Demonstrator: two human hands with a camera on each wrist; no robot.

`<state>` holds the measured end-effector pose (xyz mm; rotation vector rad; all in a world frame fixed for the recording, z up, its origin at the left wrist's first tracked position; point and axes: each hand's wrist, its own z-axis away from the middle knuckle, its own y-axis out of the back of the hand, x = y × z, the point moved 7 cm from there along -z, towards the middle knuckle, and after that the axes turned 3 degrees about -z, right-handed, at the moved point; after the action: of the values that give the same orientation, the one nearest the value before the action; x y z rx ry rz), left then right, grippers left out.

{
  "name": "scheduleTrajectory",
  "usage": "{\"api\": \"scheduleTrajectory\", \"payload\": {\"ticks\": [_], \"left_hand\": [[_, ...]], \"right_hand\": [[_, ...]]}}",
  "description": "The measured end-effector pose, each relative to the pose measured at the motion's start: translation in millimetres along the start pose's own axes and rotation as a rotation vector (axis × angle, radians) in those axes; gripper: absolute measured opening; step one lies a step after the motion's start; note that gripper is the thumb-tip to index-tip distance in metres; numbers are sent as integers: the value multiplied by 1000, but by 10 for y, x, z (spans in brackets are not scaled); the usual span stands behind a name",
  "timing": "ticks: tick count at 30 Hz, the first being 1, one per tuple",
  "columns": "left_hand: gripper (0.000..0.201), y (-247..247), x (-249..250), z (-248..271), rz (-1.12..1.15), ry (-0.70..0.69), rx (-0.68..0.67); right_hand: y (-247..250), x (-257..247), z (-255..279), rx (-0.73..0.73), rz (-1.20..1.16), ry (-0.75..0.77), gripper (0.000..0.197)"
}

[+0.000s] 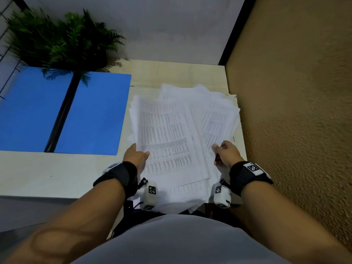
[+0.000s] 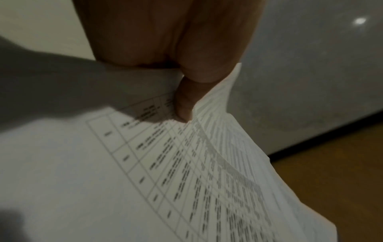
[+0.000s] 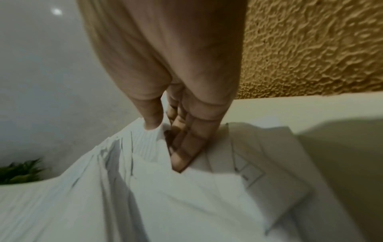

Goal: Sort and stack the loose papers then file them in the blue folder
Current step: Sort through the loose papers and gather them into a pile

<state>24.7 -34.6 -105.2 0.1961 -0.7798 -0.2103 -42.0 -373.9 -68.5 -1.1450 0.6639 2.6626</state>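
Now both hands' fingers clamped on the papers (image 1: 171,134): left hand (image 1: 136,156) one edge, right hand (image 1: 225,154) the other.

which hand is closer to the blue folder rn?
Left. The left hand grips the papers' left edge, beside the blue folder; the right hand holds their right edge, farther away.

Probably an office: desk (image 1: 47,174), printed papers (image 1: 167,134), blue folder (image 1: 91,111).
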Motion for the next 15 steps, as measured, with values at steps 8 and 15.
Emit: {"api": "scheduleTrajectory", "payload": {"ticks": [8, 15], "left_hand": [[25, -254, 197, 181, 41, -119, 102], [45, 36, 257, 175, 125, -160, 93]], "right_hand": [[-251, 110, -247, -94, 5, -40, 15], [71, -73, -226, -44, 218, 0, 14]]}}
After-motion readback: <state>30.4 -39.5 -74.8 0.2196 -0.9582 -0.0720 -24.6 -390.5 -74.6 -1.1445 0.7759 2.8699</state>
